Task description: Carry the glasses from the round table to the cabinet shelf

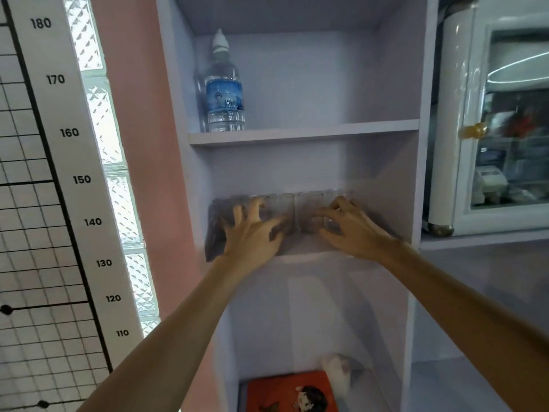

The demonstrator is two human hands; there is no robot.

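Several clear drinking glasses [310,211] stand in a row on the middle shelf [300,248] of the pale cabinet, blurred by motion. My left hand [252,233] reaches into the shelf's left half, its fingers spread wide against the left-hand glasses [279,203] and closed round none of them. My right hand [353,227] is at the right end of the row, with its thumb and curled fingers closed around a glass [332,197] there. The hands hide the glasses' lower parts.
A water bottle [224,90] stands at the left of the upper shelf [303,133]. On the lower shelf lie a red book [276,392] and a white object [337,373]. A small glass-door fridge [505,129] stands to the right, and a height chart [68,132] hangs on the left wall.
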